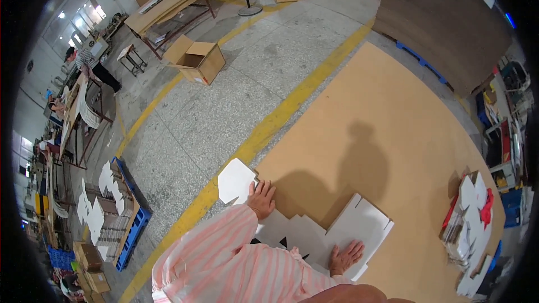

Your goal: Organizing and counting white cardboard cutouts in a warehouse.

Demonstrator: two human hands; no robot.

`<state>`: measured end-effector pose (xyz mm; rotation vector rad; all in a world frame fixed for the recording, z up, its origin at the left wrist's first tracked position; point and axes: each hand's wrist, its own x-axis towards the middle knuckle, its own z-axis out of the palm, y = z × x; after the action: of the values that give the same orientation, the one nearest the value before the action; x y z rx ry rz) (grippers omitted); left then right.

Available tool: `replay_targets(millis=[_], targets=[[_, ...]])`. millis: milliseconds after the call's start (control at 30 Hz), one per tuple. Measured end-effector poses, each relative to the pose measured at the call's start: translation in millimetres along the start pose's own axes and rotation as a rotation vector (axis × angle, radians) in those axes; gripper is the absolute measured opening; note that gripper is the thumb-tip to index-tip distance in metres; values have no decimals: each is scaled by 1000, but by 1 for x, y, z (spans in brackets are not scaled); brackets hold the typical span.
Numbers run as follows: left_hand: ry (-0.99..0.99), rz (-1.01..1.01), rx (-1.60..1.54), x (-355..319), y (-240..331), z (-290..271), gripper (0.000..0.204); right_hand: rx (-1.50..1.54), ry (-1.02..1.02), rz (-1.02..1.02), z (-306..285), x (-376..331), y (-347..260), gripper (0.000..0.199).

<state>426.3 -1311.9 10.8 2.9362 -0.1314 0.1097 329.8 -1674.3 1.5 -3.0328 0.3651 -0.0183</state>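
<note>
The left hand [262, 198] has, well apart on its left side, a blue pallet [135, 235] which carries stacked carton blanks [109, 219]. Just beside this hand, to its left and a little ahead, sticks out a white end flap [234, 181]. The flap belongs, as it seems, to the white die-cut carton blank [297, 229] on which both hands rest. The left hand lies palm down near the flap, its fingers slightly apart; whether the thumb holds any edge, I cannot tell. From this hand the long axis of the blank runs to the right and back toward the body, so it goes under the right hand [346, 258]. The striped sleeve [213, 241] hides part of it. The right hand is flat, fingers nearly together, not closed on anything; it is the nearer one to the wide panel [359, 221], which lies ahead of it. Beyond both hands spreads a large brown cardboard sheet [415, 129]. Well to the right of the right hand lies another pile of white blanks [466, 219], with a red cloth [487, 209] on it.
</note>
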Motion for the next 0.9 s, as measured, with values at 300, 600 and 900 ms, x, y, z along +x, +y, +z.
replay_targets(millis=[300, 600, 900], targets=[[74, 4, -22, -3, 1, -1, 49, 29, -15, 9, 4, -2, 1, 80], [73, -1, -29, -2, 1, -6, 48, 16, -43, 23, -1, 1, -3, 81], [39, -6, -37, 0, 1, -5, 49, 0, -51, 32, 2, 1, -1, 81]])
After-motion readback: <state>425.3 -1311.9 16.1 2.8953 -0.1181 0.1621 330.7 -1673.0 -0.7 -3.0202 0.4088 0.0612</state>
